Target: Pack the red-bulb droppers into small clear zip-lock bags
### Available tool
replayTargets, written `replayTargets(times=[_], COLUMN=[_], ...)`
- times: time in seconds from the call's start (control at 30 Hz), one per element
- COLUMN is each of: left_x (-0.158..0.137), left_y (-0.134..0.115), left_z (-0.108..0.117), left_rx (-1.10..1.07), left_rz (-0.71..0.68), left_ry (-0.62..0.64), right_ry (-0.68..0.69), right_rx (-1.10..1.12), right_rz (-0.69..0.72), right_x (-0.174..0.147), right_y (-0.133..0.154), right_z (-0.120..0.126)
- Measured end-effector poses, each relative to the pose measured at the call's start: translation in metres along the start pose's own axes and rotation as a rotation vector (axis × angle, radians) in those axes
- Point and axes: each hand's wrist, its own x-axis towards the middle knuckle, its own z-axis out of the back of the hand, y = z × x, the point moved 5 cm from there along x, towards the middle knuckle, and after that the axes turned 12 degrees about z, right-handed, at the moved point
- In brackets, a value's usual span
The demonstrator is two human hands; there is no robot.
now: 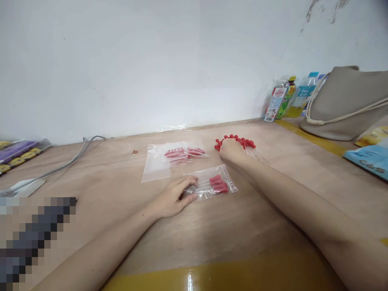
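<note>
A clear zip bag (203,189) with a few red-headed pieces (218,184) in it lies flat in front of me. My left hand (178,194) rests on its left end, thumb and fingers apart. Farther back to the right, my right hand (230,149) is closed and reaches down into a pile of loose red-headed pieces (248,142) with thin, pale stems. Its fingertips are hidden behind the back of the hand, so I cannot make out what they hold. Left of the pile lie more clear bags (156,163), some with red-headed pieces (177,152) inside.
Several bottles and cartons (277,101) stand against the wall at right, beside a grey drawstring bag (345,101). A blue packet (370,159) lies at the right edge. A grey cable (71,161) and purple-yellow packages (22,153) are at left. Yellow tape (194,277) crosses the wooden table's front.
</note>
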Motion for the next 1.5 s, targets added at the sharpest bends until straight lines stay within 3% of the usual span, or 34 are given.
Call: replayTargets(times=[0.13, 0.33, 0.57, 0.73, 0.9, 1.1, 1.27, 1.37, 1.5], left_x=[-0.001, 0.0, 0.001, 0.001, 0.001, 0.0, 0.0, 0.0, 0.001], left_y=[0.0, -0.001, 0.001, -0.002, -0.001, 0.001, 0.001, 0.001, 0.001], left_z=[0.0, 0.0, 0.0, 0.001, 0.0, 0.0, 0.0, 0.0, 0.0], left_rx=[-0.007, 0.004, 0.036, 0.029, 0.028, 0.044, 0.054, 0.053, 0.049], left_rz=[-0.002, 0.002, 0.0, 0.007, 0.013, 0.033, 0.045, 0.032, 0.025], left_ry=[0.007, 0.0, -0.014, -0.012, -0.011, -0.011, -0.001, -0.008, -0.015], right_ry=[-0.103, -0.399, -0.348, -0.319, -0.2, 0.019, 0.164, 0.163, 0.012], right_rx=[0.112, 0.587, 1.126, 1.317, 1.284, 1.183, 1.121, 1.085, 0.966], right_rz=[0.095, 0.119, -0.109, -0.179, -0.189, -0.012, 0.021, 0.055, 0.076], right_x=[-0.012, -0.06, -0.074, -0.078, -0.085, -0.085, -0.083, -0.08, -0.075], right_y=[-0.005, -0.035, -0.04, -0.029, -0.025, -0.019, -0.013, -0.008, -0.011], right_z=[0.011, 0.013, -0.021, -0.024, -0.025, -0.026, -0.026, -0.029, -0.032])
